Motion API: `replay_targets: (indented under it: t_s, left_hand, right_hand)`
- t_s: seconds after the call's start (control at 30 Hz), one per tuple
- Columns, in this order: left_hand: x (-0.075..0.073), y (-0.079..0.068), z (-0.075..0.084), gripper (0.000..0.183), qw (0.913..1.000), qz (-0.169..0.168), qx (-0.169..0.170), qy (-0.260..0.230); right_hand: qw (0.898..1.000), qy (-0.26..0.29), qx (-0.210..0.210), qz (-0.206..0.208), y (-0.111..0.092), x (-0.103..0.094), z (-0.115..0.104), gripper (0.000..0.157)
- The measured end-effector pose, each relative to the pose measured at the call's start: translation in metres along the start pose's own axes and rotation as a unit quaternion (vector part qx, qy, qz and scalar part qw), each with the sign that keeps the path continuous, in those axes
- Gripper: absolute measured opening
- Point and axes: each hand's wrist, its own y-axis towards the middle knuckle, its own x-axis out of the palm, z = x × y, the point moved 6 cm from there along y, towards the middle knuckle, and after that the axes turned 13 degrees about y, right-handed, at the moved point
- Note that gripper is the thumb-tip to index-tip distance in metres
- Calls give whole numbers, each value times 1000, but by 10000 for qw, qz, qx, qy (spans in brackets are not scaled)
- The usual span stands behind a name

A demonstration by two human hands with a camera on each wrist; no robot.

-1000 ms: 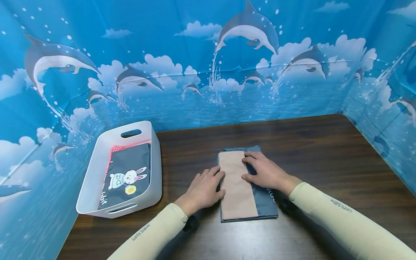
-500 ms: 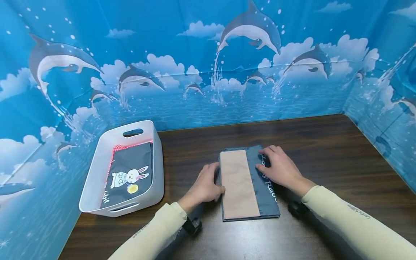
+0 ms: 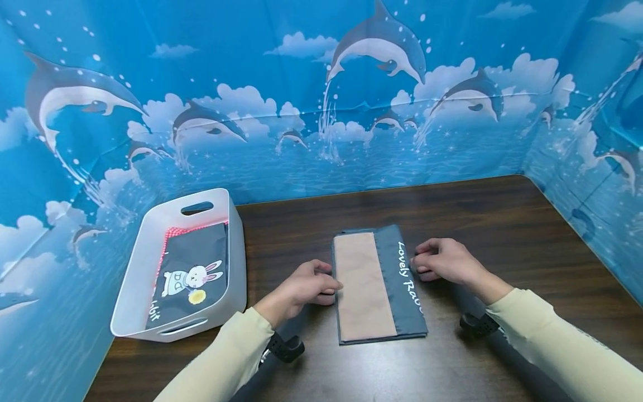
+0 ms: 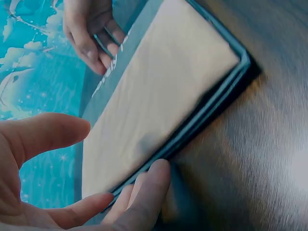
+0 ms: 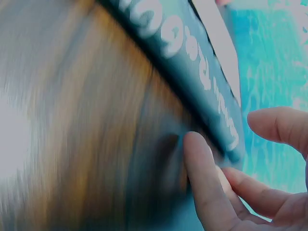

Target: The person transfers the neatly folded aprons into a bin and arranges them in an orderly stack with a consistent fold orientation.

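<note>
A folded dark grey cloth (image 3: 404, 301) lies flat on the table, several layers thick. It carries a tan panel (image 3: 364, 290) on its left part and white lettering along its right part. At its left edge is my left hand (image 3: 301, 290), thumb apart from the fingers; in the left wrist view its fingertips (image 4: 156, 173) reach the layered edge. Just off the right edge is my right hand (image 3: 452, 261), fingers loosely bent, nothing held. The right wrist view shows its thumb (image 5: 274, 122) and fingers apart beside the lettered edge.
A white bin (image 3: 236, 268) with handle slots stands on the left of the table. Inside lies a folded dark cloth (image 3: 201, 251) with a rabbit print and red checked trim. Dolphin-print curtain (image 3: 281, 162) borders the brown wooden table (image 3: 477, 212) behind and at the sides.
My right hand has slid rightward off the tan panel, across the lettering and past the cloth's right edge. My left hand has drawn slightly left, to the left edge. The cloth stays in place.
</note>
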Motion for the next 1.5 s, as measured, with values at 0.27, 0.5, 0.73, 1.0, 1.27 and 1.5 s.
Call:
replay_targets:
  t_s: [0.27,0.5,0.73,1.0,1.27,1.5]
  left_hand:
    - [8,3,2,61,9995,-47,-147,-288]
    - [8,3,-2,68,9989,344,-110,-292]
    - [7,4,-1,71,9982,440,-31,-403]
    - [4,4,-2,68,9989,331,38,-326]
    - [3,5,-1,67,9986,417,278,-177]
    - [3,5,2,65,9974,333,500,-406]
  right_hand:
    - [9996,247,64,-140,0,18,-3,59]
    - [9984,412,195,-331,-1,21,0,69]
    - [9990,344,111,-258,-3,22,0,76]
    - [9990,376,-74,-220,-7,25,-2,89]
    - [9991,195,-244,-270,-9,27,-4,87]
    - [9982,194,-469,-331,-13,30,-6,69]
